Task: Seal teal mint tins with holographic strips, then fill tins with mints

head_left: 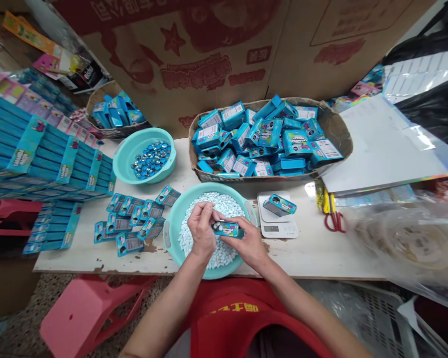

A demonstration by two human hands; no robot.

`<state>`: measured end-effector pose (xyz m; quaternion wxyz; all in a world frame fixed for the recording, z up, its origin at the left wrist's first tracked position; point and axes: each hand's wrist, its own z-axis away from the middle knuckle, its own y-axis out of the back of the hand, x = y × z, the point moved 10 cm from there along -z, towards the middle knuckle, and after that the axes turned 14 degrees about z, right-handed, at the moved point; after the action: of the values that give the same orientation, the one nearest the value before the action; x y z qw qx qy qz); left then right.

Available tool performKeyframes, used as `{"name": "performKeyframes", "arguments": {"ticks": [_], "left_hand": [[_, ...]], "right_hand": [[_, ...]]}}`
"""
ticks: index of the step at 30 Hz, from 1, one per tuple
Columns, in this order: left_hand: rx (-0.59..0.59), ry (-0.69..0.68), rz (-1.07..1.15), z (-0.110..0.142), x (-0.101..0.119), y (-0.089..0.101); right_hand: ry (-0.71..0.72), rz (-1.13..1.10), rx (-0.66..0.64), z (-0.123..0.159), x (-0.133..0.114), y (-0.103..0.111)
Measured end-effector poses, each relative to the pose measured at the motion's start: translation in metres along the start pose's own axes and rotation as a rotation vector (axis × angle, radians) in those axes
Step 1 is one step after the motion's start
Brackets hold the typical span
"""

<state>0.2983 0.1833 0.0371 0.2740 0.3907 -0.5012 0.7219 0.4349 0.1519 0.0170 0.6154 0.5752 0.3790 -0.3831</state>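
Observation:
Over a turquoise basin (170, 253) filled with small white candies (224, 256), my right hand (251, 242) grips a small blue tin (229, 229), tilted with its opening toward the left. My left hand (201, 229) is closed, its fingers curled at that opening, where several white candies show between fingertips and tin. How many candies the left hand holds is hidden. Right of the basin, another blue tin (280, 205) lies on a white digital scale (278, 229). To the left, several blue tins (129, 243) with round dark openings stand in a loose group on the table.
A smaller turquoise basin (119, 171) holds shiny round lids (151, 159). Behind, a cut cardboard box (332, 124) is heaped with blue tins. Stacked blue display boxes (26, 144) rise at left. Red-handled scissors (334, 219) and plastic-wrapped rolls (414, 243) lie right. A pink stool (76, 313) stands below.

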Motion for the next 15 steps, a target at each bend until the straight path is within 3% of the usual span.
{"name": "performKeyframes", "arguments": {"ticks": [3, 9, 15], "left_hand": [[-0.012, -0.003, 0.011, 0.000, -0.002, -0.003], [-0.152, 0.182, 0.017, 0.011, -0.029, -0.020], [-0.035, -0.059, -0.008, -0.005, 0.000, -0.013]], "right_hand": [[-0.017, -0.002, 0.009, -0.001, 0.001, 0.003], [-0.044, 0.023, 0.030, -0.001, 0.006, 0.005], [-0.046, -0.031, -0.008, 0.016, 0.005, 0.028]]}}
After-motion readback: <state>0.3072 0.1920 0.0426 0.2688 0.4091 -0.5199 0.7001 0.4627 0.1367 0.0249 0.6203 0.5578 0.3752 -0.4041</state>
